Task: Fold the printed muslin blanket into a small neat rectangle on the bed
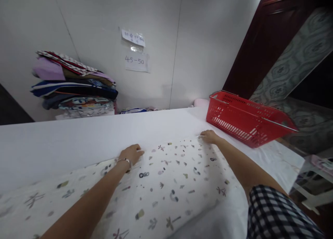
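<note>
Lower sign (pixel 137 62) reads "45-50"; upper sign (pixel 133 37) handwritten, blurred. Left hand (pixel 131 153), right hand (pixel 208 136) at far edge of cloth (pixel 179 183); fingers' grip: cannot tell.

The near cloth (pixel 169 180) is off-white with green, grey and brown motifs, the table covering (pixel 78 138) white. Far right, the basket (pixel 235 112) is red; far left, the clothes stack (pixel 78 88) mixes lilac, blue and black. The near-right sleeve (pixel 278 214) is black-and-white checked.
</note>
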`<control>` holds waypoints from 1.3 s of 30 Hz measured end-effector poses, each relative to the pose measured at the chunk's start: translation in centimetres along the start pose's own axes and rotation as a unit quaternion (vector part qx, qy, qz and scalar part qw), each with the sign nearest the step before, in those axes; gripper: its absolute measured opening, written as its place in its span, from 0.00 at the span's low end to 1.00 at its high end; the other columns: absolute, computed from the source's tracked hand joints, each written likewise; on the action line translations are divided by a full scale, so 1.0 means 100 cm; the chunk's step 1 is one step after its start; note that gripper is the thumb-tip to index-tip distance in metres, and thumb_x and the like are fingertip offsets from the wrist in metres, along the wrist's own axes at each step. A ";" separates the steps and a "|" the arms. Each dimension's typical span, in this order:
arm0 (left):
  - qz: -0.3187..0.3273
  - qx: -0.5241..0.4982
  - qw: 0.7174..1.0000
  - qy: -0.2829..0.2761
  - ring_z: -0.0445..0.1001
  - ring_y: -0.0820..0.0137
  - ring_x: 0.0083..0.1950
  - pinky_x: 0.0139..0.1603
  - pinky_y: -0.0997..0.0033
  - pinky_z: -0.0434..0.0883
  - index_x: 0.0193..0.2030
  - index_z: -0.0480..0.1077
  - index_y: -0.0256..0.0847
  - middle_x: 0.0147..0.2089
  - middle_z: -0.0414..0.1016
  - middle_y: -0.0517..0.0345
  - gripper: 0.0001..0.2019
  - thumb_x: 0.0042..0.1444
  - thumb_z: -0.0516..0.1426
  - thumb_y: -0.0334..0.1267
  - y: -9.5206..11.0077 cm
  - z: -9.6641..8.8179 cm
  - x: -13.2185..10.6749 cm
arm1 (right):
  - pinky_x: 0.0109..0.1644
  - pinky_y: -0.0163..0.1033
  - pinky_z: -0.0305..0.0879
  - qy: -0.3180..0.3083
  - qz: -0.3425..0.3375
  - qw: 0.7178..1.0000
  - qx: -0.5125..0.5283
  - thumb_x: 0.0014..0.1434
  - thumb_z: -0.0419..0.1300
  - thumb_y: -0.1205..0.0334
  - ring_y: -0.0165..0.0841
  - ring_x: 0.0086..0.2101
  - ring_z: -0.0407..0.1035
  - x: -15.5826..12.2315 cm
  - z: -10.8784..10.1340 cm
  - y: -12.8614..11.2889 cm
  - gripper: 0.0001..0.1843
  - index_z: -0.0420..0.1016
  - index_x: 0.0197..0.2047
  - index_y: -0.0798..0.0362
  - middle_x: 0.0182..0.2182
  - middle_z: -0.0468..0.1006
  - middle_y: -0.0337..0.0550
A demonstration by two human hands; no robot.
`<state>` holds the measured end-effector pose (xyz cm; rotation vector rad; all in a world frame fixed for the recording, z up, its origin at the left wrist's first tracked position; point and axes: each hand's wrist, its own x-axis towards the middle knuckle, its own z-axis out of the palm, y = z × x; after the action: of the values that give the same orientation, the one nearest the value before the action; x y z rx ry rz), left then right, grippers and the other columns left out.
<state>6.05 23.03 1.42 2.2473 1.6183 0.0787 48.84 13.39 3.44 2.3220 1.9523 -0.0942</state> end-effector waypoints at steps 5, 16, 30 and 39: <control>0.002 0.005 1.000 -0.008 0.71 0.63 0.44 0.40 0.68 0.64 0.37 0.69 0.44 0.42 0.74 0.55 0.12 0.52 0.51 0.46 0.000 -0.001 0.000 | 0.51 0.43 0.52 0.002 0.050 0.998 -0.036 0.53 0.52 0.66 0.40 0.46 0.66 -0.001 0.001 0.027 0.17 0.73 0.46 0.53 0.40 0.76 0.49; -0.003 0.005 1.000 -0.014 0.71 0.64 0.44 0.39 0.69 0.64 0.37 0.69 0.44 0.43 0.74 0.56 0.11 0.52 0.51 0.46 -0.001 0.000 0.003 | 0.48 0.43 0.52 0.016 0.096 0.993 -0.071 0.59 0.47 0.67 0.38 0.45 0.65 0.011 0.011 0.038 0.16 0.73 0.45 0.52 0.43 0.75 0.48; 0.030 0.022 0.999 0.021 0.71 0.63 0.43 0.42 0.66 0.64 0.40 0.70 0.44 0.44 0.74 0.56 0.13 0.53 0.50 0.46 -0.004 0.003 -0.004 | 0.55 0.48 0.50 0.177 0.165 0.969 -0.050 0.61 0.44 0.63 0.41 0.58 0.47 -0.001 0.043 0.012 0.23 0.57 0.59 0.56 0.60 0.55 0.53; 0.083 0.032 0.995 0.042 0.71 0.65 0.44 0.44 0.66 0.63 0.39 0.70 0.42 0.44 0.74 0.56 0.14 0.55 0.50 0.48 -0.004 0.002 -0.009 | 0.60 0.52 0.43 0.068 0.167 0.983 0.029 0.62 0.37 0.49 0.39 0.61 0.43 -0.007 0.054 -0.001 0.30 0.53 0.61 0.57 0.62 0.52 0.49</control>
<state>5.42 22.29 1.28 2.4549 1.4919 0.1676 48.77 12.03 -1.84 2.7229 1.6016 0.0368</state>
